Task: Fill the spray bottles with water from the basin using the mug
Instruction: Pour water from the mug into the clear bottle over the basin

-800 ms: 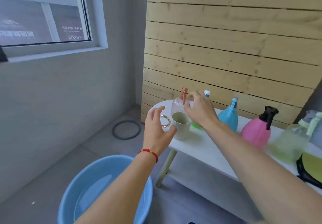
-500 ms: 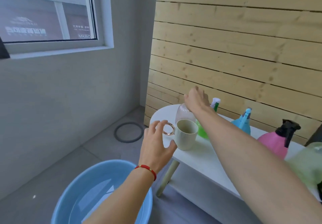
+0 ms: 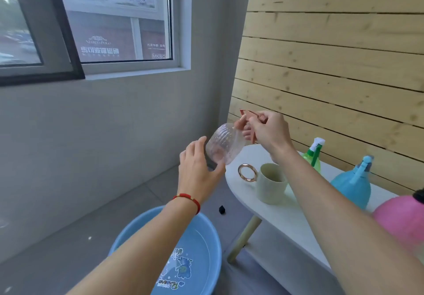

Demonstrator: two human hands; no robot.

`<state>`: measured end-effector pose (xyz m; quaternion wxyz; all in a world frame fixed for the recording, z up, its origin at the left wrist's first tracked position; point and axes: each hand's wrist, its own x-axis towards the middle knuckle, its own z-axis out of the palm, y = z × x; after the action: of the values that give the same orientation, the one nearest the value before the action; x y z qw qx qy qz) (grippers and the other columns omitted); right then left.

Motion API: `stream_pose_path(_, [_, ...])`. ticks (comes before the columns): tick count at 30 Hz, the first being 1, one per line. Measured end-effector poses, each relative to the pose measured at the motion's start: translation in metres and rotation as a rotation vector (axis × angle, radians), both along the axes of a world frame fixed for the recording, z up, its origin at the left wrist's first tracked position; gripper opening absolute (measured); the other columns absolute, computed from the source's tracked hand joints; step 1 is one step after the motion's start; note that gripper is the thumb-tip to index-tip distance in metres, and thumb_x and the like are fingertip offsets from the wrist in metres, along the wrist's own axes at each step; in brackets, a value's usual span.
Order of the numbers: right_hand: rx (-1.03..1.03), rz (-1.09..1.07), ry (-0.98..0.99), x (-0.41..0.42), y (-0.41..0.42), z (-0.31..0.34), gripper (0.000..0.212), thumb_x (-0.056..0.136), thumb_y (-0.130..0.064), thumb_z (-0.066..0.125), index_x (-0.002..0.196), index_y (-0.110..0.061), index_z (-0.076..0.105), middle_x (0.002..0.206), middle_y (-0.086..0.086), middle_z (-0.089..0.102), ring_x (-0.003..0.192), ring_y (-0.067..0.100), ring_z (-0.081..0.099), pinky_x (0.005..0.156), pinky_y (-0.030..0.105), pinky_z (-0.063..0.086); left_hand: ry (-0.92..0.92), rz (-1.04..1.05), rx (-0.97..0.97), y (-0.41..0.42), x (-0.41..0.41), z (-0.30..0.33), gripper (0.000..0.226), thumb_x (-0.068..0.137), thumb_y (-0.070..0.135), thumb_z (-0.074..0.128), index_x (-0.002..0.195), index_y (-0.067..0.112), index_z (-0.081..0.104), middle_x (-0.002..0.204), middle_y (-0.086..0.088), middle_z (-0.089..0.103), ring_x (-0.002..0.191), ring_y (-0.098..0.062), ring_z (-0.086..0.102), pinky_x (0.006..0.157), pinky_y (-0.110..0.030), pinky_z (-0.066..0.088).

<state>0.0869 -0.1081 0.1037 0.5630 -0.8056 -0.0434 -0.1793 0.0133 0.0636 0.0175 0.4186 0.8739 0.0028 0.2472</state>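
The person holds a clear bottle [image 3: 226, 144] tilted in the air, off the left end of the white bench [image 3: 282, 216]. The left hand [image 3: 198, 173] has its grip closed round the base; the right hand [image 3: 269, 129] grips the pink spray head [image 3: 246, 117]. The mug [image 3: 270, 183] stands on the bench, the blue basin [image 3: 204, 232] on the floor below.

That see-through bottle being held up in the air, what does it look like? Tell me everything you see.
The clear bottle is round-bellied, ribbed, seemingly thin plastic, with a pinkish-copper spray head. It looks empty. It is tilted, base toward the camera, lifted off the white table. The left hand cups its base; the right hand grips the spray head.
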Motion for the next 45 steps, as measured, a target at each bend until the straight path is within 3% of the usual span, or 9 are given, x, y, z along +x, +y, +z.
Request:
stream_pose_path(5, [0.287, 0.302, 0.289, -0.045, 0.027, -0.029, 0.019, 0.101, -0.013, 0.062, 0.101, 0.004, 0.069, 0.085, 0.025, 0.074, 0.072, 0.036, 0.071, 0.081, 0.052, 0.064, 0.226, 0.1, 0.304, 0.029, -0.002, 0.0, 0.115, 0.074, 0.058, 0.077, 0.163, 0.028, 0.011, 0.158, 0.001, 0.034, 0.148, -0.027, 0.026, 0.116, -0.058, 0.03])
stream_pose_path(10, [0.093, 0.412, 0.419, -0.063, 0.03, -0.047, 0.029, 0.098, -0.026, 0.066, 0.109, 0.001, 0.065, 0.089, 0.019, 0.078, 0.083, 0.039, 0.077, 0.084, 0.053, 0.063, 0.276, 0.04, 0.335, 0.042, -0.018, -0.027, 0.09, 0.067, 0.054, 0.081, 0.145, 0.034, 0.04, 0.139, 0.007, 0.053, 0.129, -0.024, 0.05, 0.104, -0.057, 0.043])
stream_pose_path(14, [-0.376, 0.299, 0.35, -0.072, 0.042, -0.057, 0.041, 0.078, -0.056, 0.067, 0.086, -0.016, 0.073, 0.068, 0.004, 0.077, 0.07, 0.022, 0.075, 0.085, 0.045, 0.06, 0.202, 0.04, 0.372, 0.042, -0.023, -0.039, 0.089, 0.07, 0.047, 0.083, 0.147, 0.032, 0.041, 0.144, 0.007, 0.051, 0.13, -0.025, 0.049, 0.099, -0.053, 0.048])
stream_pose_path(23, [-0.451, 0.29, 0.246, -0.062, 0.038, -0.081, 0.03, 0.084, -0.035, 0.071, 0.072, -0.009, 0.062, 0.066, -0.002, 0.076, 0.057, 0.016, 0.073, 0.071, 0.045, 0.064, 0.152, -0.054, 0.514, 0.053, -0.021, -0.047, 0.093, 0.062, 0.042, 0.084, 0.145, 0.029, 0.045, 0.133, 0.005, 0.055, 0.121, -0.027, 0.048, 0.088, -0.052, 0.055])
stream_pose_path(28, [-0.573, 0.408, 0.102, -0.063, 0.04, -0.091, 0.027, 0.085, -0.014, 0.077, 0.099, -0.025, 0.057, 0.088, -0.003, 0.068, 0.085, 0.019, 0.068, 0.075, 0.045, 0.063, 0.208, -0.075, 0.603, 0.062, -0.018, -0.034, 0.098, 0.062, 0.038, 0.088, 0.149, 0.029, 0.044, 0.139, 0.004, 0.054, 0.124, -0.025, 0.047, 0.088, -0.05, 0.055])
stream_pose_path(34, [-0.563, 0.372, 0.215, -0.063, 0.041, -0.096, 0.047, 0.089, -0.068, 0.052, 0.112, -0.028, 0.056, 0.101, -0.009, 0.07, 0.094, 0.015, 0.067, 0.082, 0.041, 0.059, 0.188, -0.067, 0.548, 0.054, -0.023, -0.05, 0.092, 0.063, 0.034, 0.089, 0.145, 0.028, 0.046, 0.138, 0.003, 0.053, 0.128, -0.026, 0.046, 0.09, -0.054, 0.055])
stream_pose_path(39, [-0.666, 0.384, 0.077, -0.058, 0.034, -0.104, 0.032, 0.093, -0.03, 0.068, 0.122, -0.023, 0.057, 0.102, -0.002, 0.064, 0.093, 0.018, 0.06, 0.089, 0.045, 0.054, 0.195, -0.065, 0.525, 0.051, -0.022, -0.051, 0.093, 0.064, 0.035, 0.088, 0.146, 0.028, 0.045, 0.139, 0.003, 0.052, 0.13, -0.026, 0.045, 0.09, -0.054, 0.055])
stream_pose_path(42, [-0.645, 0.374, 0.151, -0.058, 0.032, -0.105, 0.056, 0.09, -0.051, 0.07, 0.133, -0.023, 0.049, 0.109, -0.003, 0.062, 0.1, 0.017, 0.062, 0.091, 0.039, 0.053, 0.195, -0.061, 0.506, 0.056, -0.02, -0.052, 0.093, 0.065, 0.038, 0.088, 0.147, 0.029, 0.044, 0.139, 0.004, 0.052, 0.13, -0.025, 0.046, 0.09, -0.051, 0.055])
stream_pose_path(45, [-0.674, 0.368, 0.157, -0.051, 0.031, -0.11, 0.035, 0.098, -0.054, 0.056, 0.116, -0.023, 0.061, 0.098, -0.006, 0.073, 0.097, 0.018, 0.067, 0.09, 0.044, 0.056, 0.205, -0.081, 0.515, 0.06, -0.019, -0.052, 0.095, 0.065, 0.039, 0.09, 0.148, 0.029, 0.045, 0.14, 0.004, 0.053, 0.13, -0.024, 0.046, 0.092, -0.044, 0.053])
